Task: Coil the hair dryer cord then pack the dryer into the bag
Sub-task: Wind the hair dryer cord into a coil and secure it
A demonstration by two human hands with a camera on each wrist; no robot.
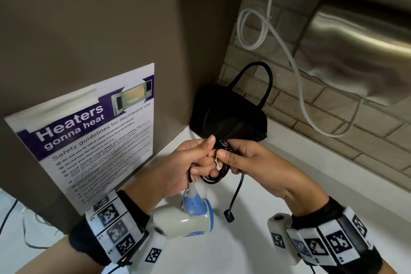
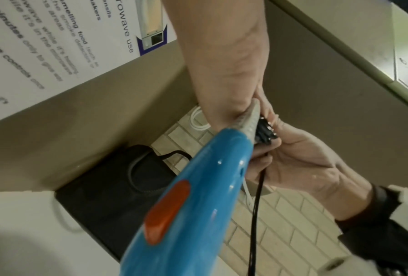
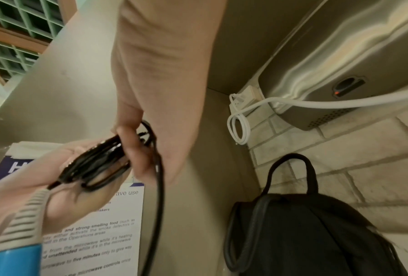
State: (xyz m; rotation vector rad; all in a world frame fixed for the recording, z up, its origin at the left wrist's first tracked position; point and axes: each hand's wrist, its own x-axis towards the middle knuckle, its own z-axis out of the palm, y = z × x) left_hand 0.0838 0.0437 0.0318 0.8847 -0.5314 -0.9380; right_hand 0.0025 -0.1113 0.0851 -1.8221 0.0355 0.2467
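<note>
A blue and cream hair dryer (image 1: pixel 191 218) (image 2: pixel 186 196) hangs below my hands over the white counter. Its black cord (image 1: pixel 214 177) (image 3: pixel 96 164) is wound in several loops. My left hand (image 1: pixel 195 160) grips the coil and the ribbed cord collar (image 3: pixel 21 220). My right hand (image 1: pixel 235 158) (image 3: pixel 136 149) pinches the coil from the other side. A loose end of cord with the plug (image 1: pixel 229 216) dangles beneath the right hand. A black bag (image 1: pixel 226 115) (image 3: pixel 304 233) with a handle stands just behind my hands in the corner.
A microwave safety poster (image 1: pixel 89 140) is taped to the brown panel on the left. A steel hand dryer (image 1: pixel 360 51) with a white looped cable (image 1: pixel 255 29) is fixed on the brick wall at the right. White counter (image 1: pixel 255 247) lies below my hands.
</note>
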